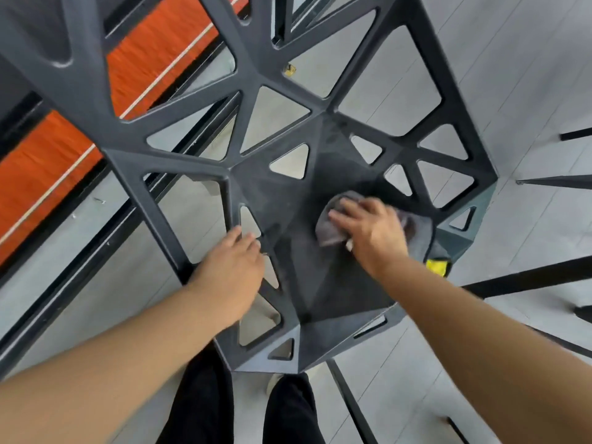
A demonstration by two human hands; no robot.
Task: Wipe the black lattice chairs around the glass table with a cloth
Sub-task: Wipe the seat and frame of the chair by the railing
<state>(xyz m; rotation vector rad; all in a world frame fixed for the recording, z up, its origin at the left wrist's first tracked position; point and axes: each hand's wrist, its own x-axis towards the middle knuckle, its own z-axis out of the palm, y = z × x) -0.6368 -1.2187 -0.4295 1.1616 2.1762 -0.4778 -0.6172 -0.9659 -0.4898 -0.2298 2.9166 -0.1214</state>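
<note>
A black lattice chair (288, 193) fills the middle of the view, seen from above, its seat a dark faceted panel with triangular cut-outs. My right hand (371, 229) presses a bunched grey cloth (419, 232) onto the right part of the seat, fingers spread over it. My left hand (230, 270) rests on the left rim of the seat with its fingers over a lattice bar. Both forearms reach in from the bottom corners.
Grey plank floor (512, 75) lies under the chair. An orange rug (48, 174) and black table frame bars (105, 232) lie at the left. Thin black legs of other furniture (551, 181) jut in from the right. A yellow tag (436, 266) sits near the seat's right edge.
</note>
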